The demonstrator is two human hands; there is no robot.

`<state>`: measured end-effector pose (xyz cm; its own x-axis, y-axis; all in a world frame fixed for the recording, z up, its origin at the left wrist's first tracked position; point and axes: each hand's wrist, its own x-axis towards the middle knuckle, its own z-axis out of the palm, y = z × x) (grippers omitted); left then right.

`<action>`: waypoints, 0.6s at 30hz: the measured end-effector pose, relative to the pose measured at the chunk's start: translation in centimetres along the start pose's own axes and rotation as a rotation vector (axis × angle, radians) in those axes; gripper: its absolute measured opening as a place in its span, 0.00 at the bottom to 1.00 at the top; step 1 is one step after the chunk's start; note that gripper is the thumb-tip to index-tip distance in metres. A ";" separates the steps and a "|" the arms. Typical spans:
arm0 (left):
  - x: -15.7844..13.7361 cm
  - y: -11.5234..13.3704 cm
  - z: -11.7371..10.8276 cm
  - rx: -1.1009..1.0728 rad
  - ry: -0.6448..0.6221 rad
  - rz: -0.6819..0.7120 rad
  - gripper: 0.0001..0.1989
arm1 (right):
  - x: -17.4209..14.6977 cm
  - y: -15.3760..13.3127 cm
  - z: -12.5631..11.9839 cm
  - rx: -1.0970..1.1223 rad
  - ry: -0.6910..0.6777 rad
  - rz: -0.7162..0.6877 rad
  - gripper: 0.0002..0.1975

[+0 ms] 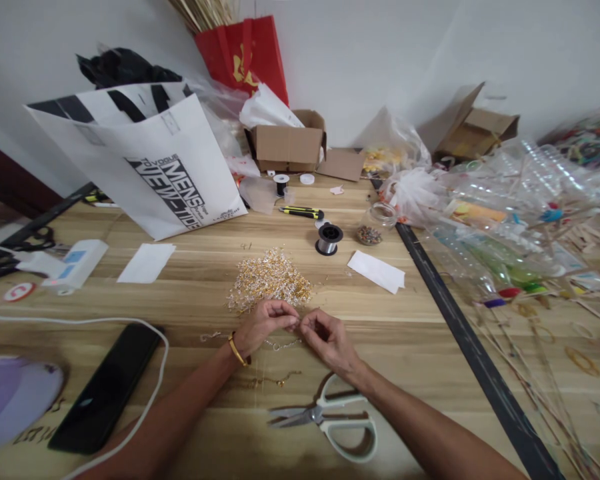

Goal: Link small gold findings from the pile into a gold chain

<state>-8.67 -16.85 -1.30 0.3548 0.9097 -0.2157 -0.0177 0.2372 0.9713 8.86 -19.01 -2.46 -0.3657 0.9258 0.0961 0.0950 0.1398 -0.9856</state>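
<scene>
My left hand and my right hand meet fingertip to fingertip, both pinched around something too small to make out. Just beyond them lies a pile of gold and silver beads or findings. A thin silver chain runs on the table below my fingers. Nearer to me lies a short gold chain. Scissors with pale handles rest beside my right forearm, their blades pointing left. A gold bracelet circles my left wrist.
Behind the pile are a wire spool, a yellow utility knife and a jar of beads. A black phone and white cable lie left. Plastic bottles crowd the right. A white paper bag stands back left.
</scene>
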 end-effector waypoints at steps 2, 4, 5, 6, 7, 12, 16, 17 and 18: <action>0.0 0.0 0.0 0.007 -0.004 0.002 0.06 | 0.0 -0.1 0.0 -0.006 0.001 0.002 0.08; 0.0 0.1 0.1 0.012 0.000 -0.002 0.06 | 0.0 -0.1 0.0 -0.013 0.005 0.006 0.08; 0.0 0.2 0.2 0.014 0.004 -0.006 0.06 | 0.0 -0.1 0.0 -0.015 0.007 0.010 0.08; -0.1 0.3 0.2 0.016 0.008 -0.010 0.06 | 0.0 -0.1 0.0 -0.015 0.010 0.013 0.08; -0.1 0.4 0.3 0.019 0.010 -0.014 0.06 | 0.0 -0.1 0.0 -0.012 0.011 0.016 0.08; -0.2 0.9 0.5 0.038 0.007 -0.027 0.05 | 0.0 0.2 0.0 0.019 0.014 0.024 0.08; -0.2 0.7 0.4 0.035 0.036 -0.013 0.05 | 0.0 0.2 0.0 0.027 0.028 0.037 0.08; -0.1 0.5 0.3 0.030 0.044 -0.012 0.06 | 0.0 0.2 0.0 0.033 0.031 0.037 0.08; -0.1 0.4 0.3 0.023 0.048 -0.012 0.06 | 0.0 0.2 0.0 0.039 0.032 0.037 0.09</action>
<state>-8.46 -16.90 -0.87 0.3100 0.9221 -0.2318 0.0082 0.2412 0.9704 8.83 -18.95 -2.66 -0.3325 0.9410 0.0636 0.0714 0.0923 -0.9932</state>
